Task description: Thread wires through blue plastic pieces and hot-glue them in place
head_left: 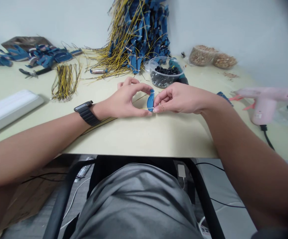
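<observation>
left hand and right hand both pinch a small blue plastic piece between their fingertips, held upright over the cream table. clear tub of black bits sits just beyond the hands.

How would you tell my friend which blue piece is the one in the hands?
Start at the table, with the tall heap of blue pieces and yellow wires at its back. Come forward to the middle, where the left hand and right hand meet. The one you want is the small blue piece pinched between them; every other blue piece lies on the table.
</observation>
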